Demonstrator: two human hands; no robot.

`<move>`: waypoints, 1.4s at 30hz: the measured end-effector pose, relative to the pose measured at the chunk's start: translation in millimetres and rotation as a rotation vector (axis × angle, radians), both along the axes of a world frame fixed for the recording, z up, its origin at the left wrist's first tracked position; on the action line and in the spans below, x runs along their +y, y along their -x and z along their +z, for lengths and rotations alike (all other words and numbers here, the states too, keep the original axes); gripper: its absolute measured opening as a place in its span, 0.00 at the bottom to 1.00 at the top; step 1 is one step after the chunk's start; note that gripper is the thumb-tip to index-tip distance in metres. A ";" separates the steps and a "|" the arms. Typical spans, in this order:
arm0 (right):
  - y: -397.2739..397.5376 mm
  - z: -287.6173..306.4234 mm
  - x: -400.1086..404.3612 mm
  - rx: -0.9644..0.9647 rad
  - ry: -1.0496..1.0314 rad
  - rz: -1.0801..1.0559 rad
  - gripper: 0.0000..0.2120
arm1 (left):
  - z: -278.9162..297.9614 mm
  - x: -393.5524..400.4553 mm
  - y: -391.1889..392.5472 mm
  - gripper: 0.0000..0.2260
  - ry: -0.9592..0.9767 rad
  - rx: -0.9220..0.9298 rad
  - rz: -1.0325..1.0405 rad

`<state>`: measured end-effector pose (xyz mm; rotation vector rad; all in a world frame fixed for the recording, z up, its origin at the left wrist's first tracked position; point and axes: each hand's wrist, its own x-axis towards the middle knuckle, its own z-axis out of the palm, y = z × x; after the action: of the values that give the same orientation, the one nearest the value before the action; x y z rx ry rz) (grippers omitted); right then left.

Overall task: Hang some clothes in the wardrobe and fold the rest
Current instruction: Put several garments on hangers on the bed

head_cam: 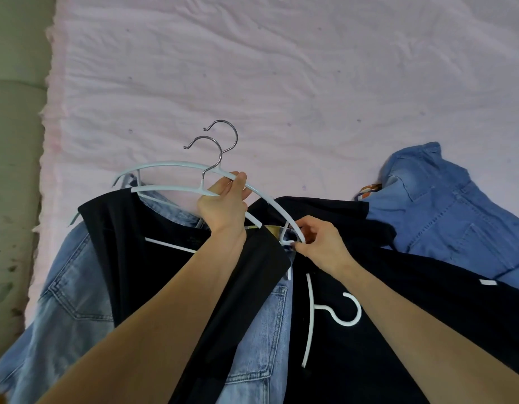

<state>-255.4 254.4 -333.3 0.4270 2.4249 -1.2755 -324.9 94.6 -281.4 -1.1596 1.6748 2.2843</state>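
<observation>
— What's the surface?
— A bed [281,68] under a wrinkled pale pink sheet, evenly lit.
— And at the left?
— A grey-green padded panel [13,141], perhaps a headboard, smudged lower down.

Bare, sleeveless forearms [153,310]; no rings.

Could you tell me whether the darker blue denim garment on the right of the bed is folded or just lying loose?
Loose, not folded. The darker denim garment lies crumpled on the pink bedsheet, its pockets and seams skewed, with no neat fold edges.
</observation>
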 end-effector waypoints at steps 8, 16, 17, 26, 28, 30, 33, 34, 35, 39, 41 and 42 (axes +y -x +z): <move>4.0 4.2 -13.2 0.108 -0.103 -0.063 0.09 | 7.4 -9.0 -3.2 0.04 -0.112 0.012 0.003; 49.8 31.6 0.1 0.021 -0.323 0.411 0.03 | 1.0 -13.2 -5.1 0.05 -0.184 -0.001 -0.001; 55.7 34.2 -1.6 -0.005 -0.335 0.442 0.03 | 1.3 -12.3 -3.0 0.06 -0.191 -0.001 0.003; 72.2 28.3 0.5 -0.208 -0.463 0.422 0.08 | -1.3 -8.6 3.1 0.07 -0.196 -0.019 0.019; 65.0 24.2 6.2 -0.190 -0.324 0.256 0.09 | -2.6 -7.0 2.7 0.07 -0.176 -0.017 0.013; 55.6 19.1 9.2 -0.134 -0.155 0.097 0.12 | -2.4 -4.9 5.2 0.07 -0.171 -0.018 0.016; 46.2 9.6 9.0 -0.103 -0.027 -0.047 0.17 | 0.3 2.2 7.9 0.06 -0.192 -0.018 0.003; 45.2 7.1 10.3 -0.113 0.001 -0.071 0.17 | 1.0 5.3 8.2 0.06 -0.199 -0.017 -0.002; 45.3 4.8 12.8 -0.119 0.009 -0.066 0.16 | 1.5 8.2 8.6 0.06 -0.207 -0.016 -0.004; 47.8 5.0 18.0 -0.105 -0.212 0.208 0.14 | -1.3 12.4 7.1 0.05 -0.223 -0.021 -0.014; 47.2 5.6 14.0 -0.100 -0.301 0.309 0.15 | -4.7 12.1 3.4 0.05 -0.226 -0.030 -0.025; 46.7 4.4 12.6 -0.096 -0.301 0.319 0.15 | -6.7 11.1 2.3 0.05 -0.218 -0.033 -0.030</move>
<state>-302.2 266.9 -329.0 0.1634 2.4832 -0.7449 -327.2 105.7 -288.0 -1.1109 1.3797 2.3444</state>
